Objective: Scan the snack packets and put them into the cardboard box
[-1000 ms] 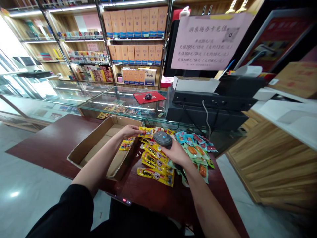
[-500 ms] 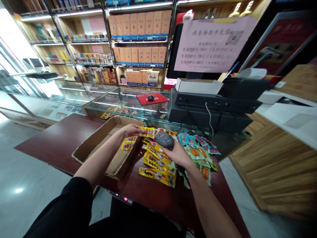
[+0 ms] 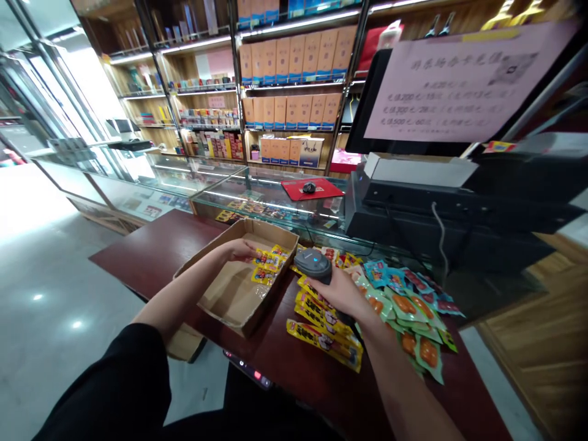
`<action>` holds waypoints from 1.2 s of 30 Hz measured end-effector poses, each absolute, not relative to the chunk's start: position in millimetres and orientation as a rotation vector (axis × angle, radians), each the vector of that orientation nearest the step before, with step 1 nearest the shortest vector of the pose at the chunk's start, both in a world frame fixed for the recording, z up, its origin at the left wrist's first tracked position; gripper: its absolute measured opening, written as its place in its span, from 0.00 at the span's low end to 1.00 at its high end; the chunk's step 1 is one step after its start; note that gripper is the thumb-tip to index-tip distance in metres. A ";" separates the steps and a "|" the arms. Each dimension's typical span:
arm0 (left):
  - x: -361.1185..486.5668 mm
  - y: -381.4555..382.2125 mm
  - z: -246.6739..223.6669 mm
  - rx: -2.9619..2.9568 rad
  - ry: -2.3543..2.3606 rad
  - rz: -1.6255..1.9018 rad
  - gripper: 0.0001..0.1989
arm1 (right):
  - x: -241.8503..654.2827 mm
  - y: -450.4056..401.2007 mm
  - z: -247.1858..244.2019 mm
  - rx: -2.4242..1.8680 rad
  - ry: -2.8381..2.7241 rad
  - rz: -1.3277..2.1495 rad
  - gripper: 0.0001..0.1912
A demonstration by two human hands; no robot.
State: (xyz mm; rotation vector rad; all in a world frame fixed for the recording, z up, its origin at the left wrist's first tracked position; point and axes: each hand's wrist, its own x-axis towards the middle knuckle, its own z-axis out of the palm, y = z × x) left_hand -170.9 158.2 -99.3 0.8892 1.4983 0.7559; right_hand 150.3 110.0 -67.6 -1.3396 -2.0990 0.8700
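My left hand [image 3: 242, 250] is inside the cardboard box [image 3: 250, 324], its fingers closed on a small yellow packet [image 3: 264, 257]. Other yellow packets [image 3: 263, 275] lie by it along the box's right side. My right hand [image 3: 337, 285] is wrapped round the handle of a dark grey scanner [image 3: 313, 263], whose head shows a small blue light. Beneath and in front of the scanner, long yellow packets [image 3: 324, 343] lie in a stack on the dark red table [image 3: 275, 361]. Green-edged packets [image 3: 407, 306] and blue packets [image 3: 376, 272] are heaped to the right.
Behind the table runs a glass counter [image 3: 257, 190] with a red mat [image 3: 312, 189] and a black mouse. A monitor with a pink paper sign [image 3: 445, 92] stands at the right above dark equipment and cables. Stocked shelves [image 3: 289, 86] line the back wall.
My left hand has moved the yellow packet from beside the scanner, over the box's edge, down into the box. The view has turned left. The scanner remains in my right hand.
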 end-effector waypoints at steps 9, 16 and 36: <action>-152.9 171.5 -110.6 1.274 1.776 0.537 0.20 | 159.6 109.3 -62.5 -1.312 -2.055 0.931 0.14; -109.8 183.1 -61.9 1.600 1.660 0.546 0.17 | 203.1 105.2 -56.9 -1.351 -1.975 0.824 0.18; 35.4 216.4 -125.7 2.223 1.920 0.322 0.28 | 302.9 54.6 -55.0 -1.670 -1.709 0.743 0.12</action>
